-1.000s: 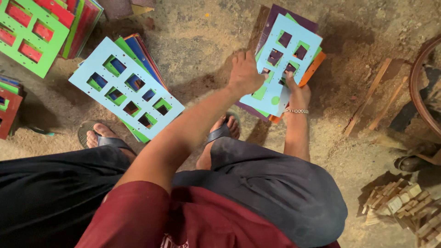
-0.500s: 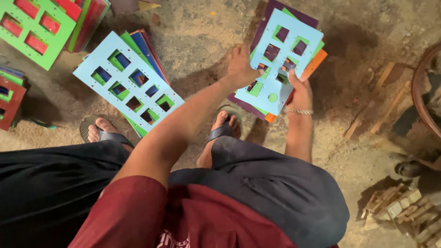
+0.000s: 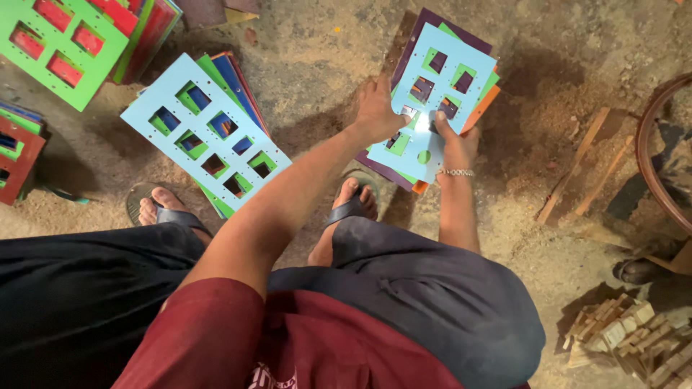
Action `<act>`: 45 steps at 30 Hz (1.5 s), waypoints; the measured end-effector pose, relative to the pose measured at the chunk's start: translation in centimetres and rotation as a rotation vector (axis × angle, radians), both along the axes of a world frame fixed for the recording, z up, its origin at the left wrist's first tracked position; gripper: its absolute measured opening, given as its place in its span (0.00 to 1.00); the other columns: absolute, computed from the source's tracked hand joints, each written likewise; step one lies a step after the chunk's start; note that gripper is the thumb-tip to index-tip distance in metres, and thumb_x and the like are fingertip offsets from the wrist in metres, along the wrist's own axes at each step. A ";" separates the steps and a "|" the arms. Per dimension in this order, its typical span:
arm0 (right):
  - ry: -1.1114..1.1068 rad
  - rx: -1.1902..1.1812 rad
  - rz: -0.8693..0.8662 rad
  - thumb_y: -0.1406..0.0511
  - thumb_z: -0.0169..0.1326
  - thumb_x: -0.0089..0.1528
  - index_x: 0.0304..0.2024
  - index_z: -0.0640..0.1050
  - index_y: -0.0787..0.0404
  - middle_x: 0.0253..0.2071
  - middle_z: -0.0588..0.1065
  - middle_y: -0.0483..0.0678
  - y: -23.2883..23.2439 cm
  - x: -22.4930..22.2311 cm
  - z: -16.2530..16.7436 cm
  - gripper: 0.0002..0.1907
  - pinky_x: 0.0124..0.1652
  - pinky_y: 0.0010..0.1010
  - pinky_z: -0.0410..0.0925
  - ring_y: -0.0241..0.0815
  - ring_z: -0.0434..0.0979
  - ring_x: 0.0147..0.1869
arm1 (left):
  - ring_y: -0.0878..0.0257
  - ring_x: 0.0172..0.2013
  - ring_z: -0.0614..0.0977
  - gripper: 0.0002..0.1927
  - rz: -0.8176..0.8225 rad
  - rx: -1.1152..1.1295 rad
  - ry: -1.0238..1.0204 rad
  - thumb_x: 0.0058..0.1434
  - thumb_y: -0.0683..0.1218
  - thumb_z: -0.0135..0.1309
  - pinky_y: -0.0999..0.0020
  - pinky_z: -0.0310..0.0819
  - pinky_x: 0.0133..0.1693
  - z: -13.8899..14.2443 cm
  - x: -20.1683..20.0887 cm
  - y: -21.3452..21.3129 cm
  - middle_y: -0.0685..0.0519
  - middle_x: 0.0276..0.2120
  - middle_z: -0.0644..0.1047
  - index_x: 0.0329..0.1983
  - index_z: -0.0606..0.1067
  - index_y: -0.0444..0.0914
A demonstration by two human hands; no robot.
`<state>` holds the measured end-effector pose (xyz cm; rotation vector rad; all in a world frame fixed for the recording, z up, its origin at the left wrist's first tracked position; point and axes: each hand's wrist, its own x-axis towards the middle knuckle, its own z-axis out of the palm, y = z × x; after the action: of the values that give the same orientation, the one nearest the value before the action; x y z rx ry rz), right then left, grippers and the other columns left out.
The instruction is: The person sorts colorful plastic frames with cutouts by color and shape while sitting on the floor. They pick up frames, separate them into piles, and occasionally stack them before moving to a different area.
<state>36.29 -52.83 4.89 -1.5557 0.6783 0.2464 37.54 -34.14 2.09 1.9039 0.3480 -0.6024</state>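
I stand bent over a stack of coloured panels point(image 3: 413, 43) lying on the sandy ground. On top of it is a light blue panel point(image 3: 461, 50) with several rectangular cut-outs, tilted a little. My left hand point(image 3: 378, 108) grips the panel's left edge. My right hand point(image 3: 454, 140), with a bracelet at the wrist, holds its lower right edge, thumb on top. An orange panel edge point(image 3: 484, 106) pokes out beneath.
A second light blue cut-out panel point(image 3: 169, 79) tops another stack to the left. A green panel point(image 3: 79, 90) lies at the top left, a red one point(image 3: 18, 155) at the left edge. My sandalled feet point(image 3: 353, 202) are below the stacks. Wood strips point(image 3: 577, 166) and small blocks point(image 3: 627, 331) lie right.
Both hands stay on the light blue panel. It has turned slightly and its lower end has come a little toward me.
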 end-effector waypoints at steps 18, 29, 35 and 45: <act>-0.427 0.372 0.248 0.75 0.70 0.54 0.64 0.70 0.62 0.58 0.76 0.50 1.3 -0.7 3.7 0.37 0.61 0.39 0.73 0.44 0.78 0.62 | 0.46 0.65 0.73 0.41 0.037 -0.321 -0.308 0.58 0.39 0.66 0.55 0.66 0.66 1.7 -2.2 3.0 0.38 0.60 0.70 0.68 0.54 0.35; -0.627 -0.108 0.703 0.64 0.73 0.57 0.66 0.73 0.65 0.66 0.75 0.52 -0.1 0.6 0.0 0.37 0.71 0.41 0.71 0.47 0.75 0.71 | 0.51 0.70 0.70 0.58 0.081 -0.429 -0.621 0.52 0.38 0.73 0.58 0.67 0.71 1.3 -3.8 6.5 0.44 0.70 0.63 0.80 0.49 0.42; -0.527 0.289 0.639 0.65 0.75 0.55 0.70 0.67 0.63 0.69 0.71 0.50 -0.5 -0.1 0.6 0.44 0.73 0.39 0.65 0.46 0.70 0.73 | 0.49 0.73 0.65 0.60 0.006 -0.454 -0.764 0.49 0.49 0.79 0.55 0.61 0.73 0.5 -2.6 7.3 0.43 0.72 0.60 0.77 0.52 0.37; -0.735 0.275 0.592 0.67 0.74 0.54 0.81 0.47 0.51 0.75 0.60 0.49 2.0 -1.4 -0.3 0.63 0.71 0.44 0.66 0.45 0.64 0.76 | 0.45 0.78 0.54 0.66 -0.134 -0.443 -0.793 0.49 0.52 0.80 0.53 0.51 0.76 1.3 -3.0 9.2 0.38 0.77 0.51 0.79 0.47 0.37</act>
<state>34.90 -50.86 4.58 -1.4066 -0.3866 0.1738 34.52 -24.95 3.41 1.5861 -0.3972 0.0313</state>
